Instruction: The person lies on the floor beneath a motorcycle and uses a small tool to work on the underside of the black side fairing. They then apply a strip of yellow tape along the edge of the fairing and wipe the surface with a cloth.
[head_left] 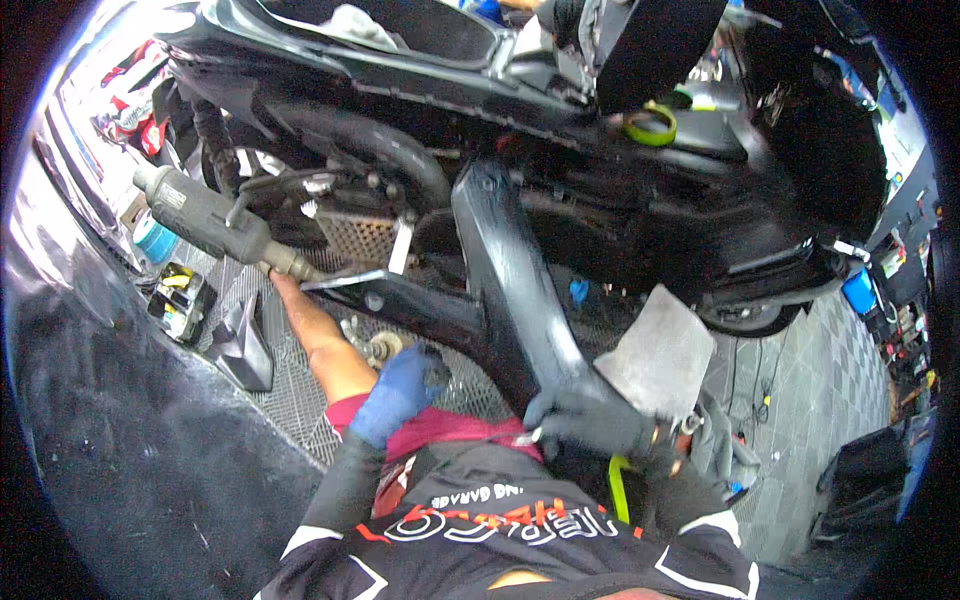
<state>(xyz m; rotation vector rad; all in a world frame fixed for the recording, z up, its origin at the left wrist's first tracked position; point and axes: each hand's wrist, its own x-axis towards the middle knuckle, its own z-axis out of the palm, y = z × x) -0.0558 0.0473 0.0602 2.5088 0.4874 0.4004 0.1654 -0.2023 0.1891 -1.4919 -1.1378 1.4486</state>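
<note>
A long black plastic body panel, forked in two arms and smeared with grey, leans between me and a dark scooter. At its lower end my right hand, in a dark grey glove, is closed around the panel edge. A small bright bit shows by those fingertips, too small to name. My left hand, in a blue glove, hovers over my thigh beside the panel's lower arm. Its dark fingertips are blurred, so whether they hold anything is unclear. Close by lies a round metal part, partly hidden.
An exhaust muffler juts out at the left. Near it stand an open tool tray, a dark grey plastic piece and a blue roll. A pale flat sheet and grey cloth lie at the right. Cables cross the tiled floor.
</note>
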